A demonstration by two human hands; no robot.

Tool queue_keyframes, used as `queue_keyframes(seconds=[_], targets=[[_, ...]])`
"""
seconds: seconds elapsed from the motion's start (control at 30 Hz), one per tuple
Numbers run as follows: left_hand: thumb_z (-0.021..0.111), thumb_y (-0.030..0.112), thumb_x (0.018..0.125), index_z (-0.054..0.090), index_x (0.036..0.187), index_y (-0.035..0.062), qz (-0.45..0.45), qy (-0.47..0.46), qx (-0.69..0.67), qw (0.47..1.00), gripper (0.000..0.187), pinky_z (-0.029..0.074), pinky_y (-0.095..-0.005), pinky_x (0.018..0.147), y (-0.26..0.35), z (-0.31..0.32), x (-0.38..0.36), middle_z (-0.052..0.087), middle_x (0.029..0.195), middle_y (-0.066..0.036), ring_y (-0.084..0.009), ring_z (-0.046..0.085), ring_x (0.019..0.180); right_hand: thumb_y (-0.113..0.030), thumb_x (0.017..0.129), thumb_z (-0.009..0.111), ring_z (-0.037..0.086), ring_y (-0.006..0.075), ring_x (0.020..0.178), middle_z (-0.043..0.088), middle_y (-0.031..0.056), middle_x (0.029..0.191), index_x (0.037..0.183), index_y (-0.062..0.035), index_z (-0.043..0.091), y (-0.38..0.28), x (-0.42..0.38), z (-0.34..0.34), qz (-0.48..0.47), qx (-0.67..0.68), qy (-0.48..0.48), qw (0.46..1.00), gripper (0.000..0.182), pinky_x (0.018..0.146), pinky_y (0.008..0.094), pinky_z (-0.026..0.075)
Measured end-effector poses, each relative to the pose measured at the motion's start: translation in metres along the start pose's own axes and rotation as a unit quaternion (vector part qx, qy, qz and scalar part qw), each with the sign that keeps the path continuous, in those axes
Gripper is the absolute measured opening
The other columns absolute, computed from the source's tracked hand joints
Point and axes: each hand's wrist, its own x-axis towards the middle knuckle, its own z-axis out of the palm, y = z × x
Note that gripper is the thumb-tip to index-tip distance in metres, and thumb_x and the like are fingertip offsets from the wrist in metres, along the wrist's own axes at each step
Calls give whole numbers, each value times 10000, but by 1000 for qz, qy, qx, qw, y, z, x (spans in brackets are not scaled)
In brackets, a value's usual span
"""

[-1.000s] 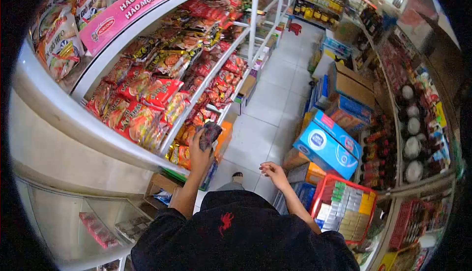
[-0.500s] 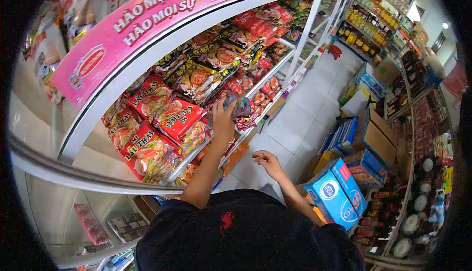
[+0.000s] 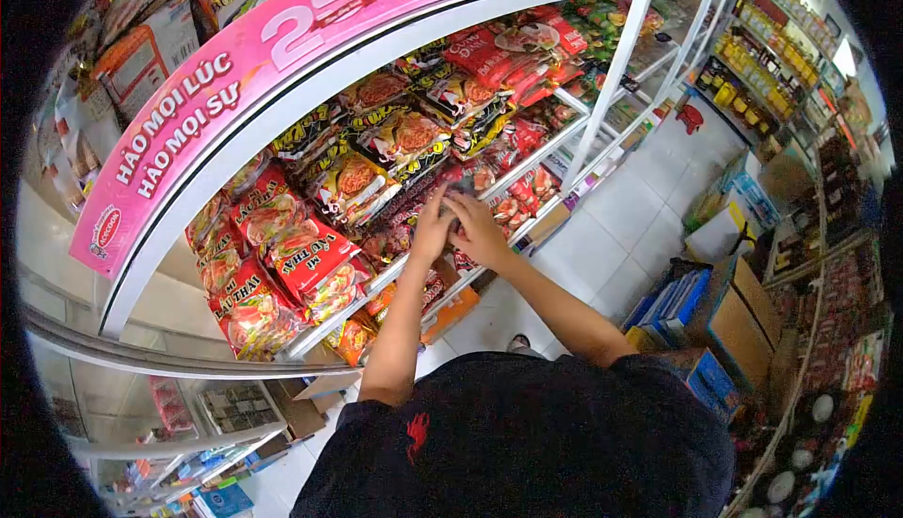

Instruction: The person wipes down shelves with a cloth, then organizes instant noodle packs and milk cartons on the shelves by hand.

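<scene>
Both hands meet over the front edge of the shelf (image 3: 538, 159), roughly midway along the stretch between its near corner and the white post (image 3: 611, 69). The left hand (image 3: 431, 228) has its fingers bent and nearly closed around a dark crumpled bundle (image 3: 462, 185), most of it hidden, a little showing past the fingertips. The right hand (image 3: 480, 234) comes in from the aisle side, its fingers close together, half curled and touching those of the left; whether they grasp the bundle or only rest against it, I cannot tell. Red noodle packets (image 3: 315, 259) fill the shelf's near corner, left of the hands. Black-and-yellow packets (image 3: 409, 133) lie farther in from the front edge, and a pink sign (image 3: 179, 133) runs along the upper frame.
</scene>
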Motion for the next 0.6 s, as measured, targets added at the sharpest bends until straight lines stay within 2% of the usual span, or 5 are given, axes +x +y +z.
queue_keyframes(seconds=[0.03,0.23,0.3,0.5,0.6], targets=[[496,172,777,391,1250,1,-75,3,-35,997,513,317,-350,957,8,-7,-4,445,1234,-211,-312,433,1136,-229,686,637,389,328,1116,412,123,1213,1193,-126,431,1,9,5,-5,1,-53,999,557,953,435,306],[439,260,851,389,1240,-10,-48,132,231,963,476,237,-399,1008,-10,-24,-48,402,1278,-179,-317,342,1205,-278,586,706,459,288,958,479,94,1000,1032,-112,557,18,27,25,-47,-31,-4,998,499,810,396,382],[438,319,857,393,1247,10,-24,98,517,850,501,203,-430,1026,-18,-22,-64,372,1314,-149,-302,330,1218,-271,566,714,464,283,951,483,92,984,979,-116,573,29,35,20,-41,-13,-14,999,463,787,402,391],[407,383,867,371,1280,57,-41,93,503,858,527,167,-459,1036,-16,-19,-73,344,1348,-101,-268,289,1256,-214,567,697,503,300,824,508,107,843,912,-115,566,127,54,-45,24,-69,118,990,381,715,403,422],[387,408,869,356,1291,60,-53,86,527,844,548,152,-464,1037,-22,-17,-69,331,1359,-92,-263,267,1271,-221,554,689,488,303,858,501,119,856,895,-106,571,134,55,-46,52,-96,89,990,378,735,407,409]])
